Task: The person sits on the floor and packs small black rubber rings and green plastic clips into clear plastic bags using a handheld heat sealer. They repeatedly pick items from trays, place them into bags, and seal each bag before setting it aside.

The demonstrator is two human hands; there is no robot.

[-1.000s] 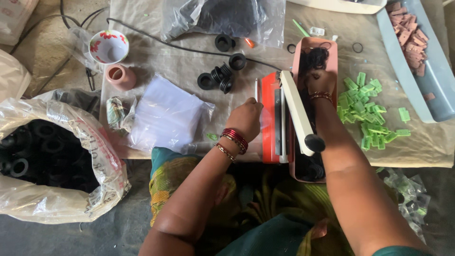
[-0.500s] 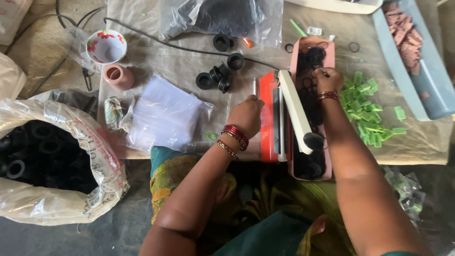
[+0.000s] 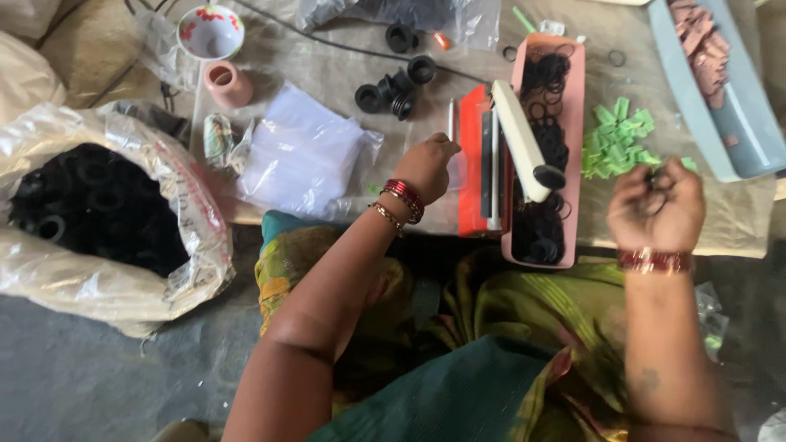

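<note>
Left hand rests closed beside the orange sealer; right hand cups black rings (curled fingers) near green pieces. Clear bags lie on the desk.

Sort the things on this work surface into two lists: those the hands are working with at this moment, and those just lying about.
In use:
left hand at the orange heat sealer
right hand holding small black rings
pink tray of black rings

Lying about:
patterned cup
pile of green pieces
sack of black parts
stack of clear bags
</note>
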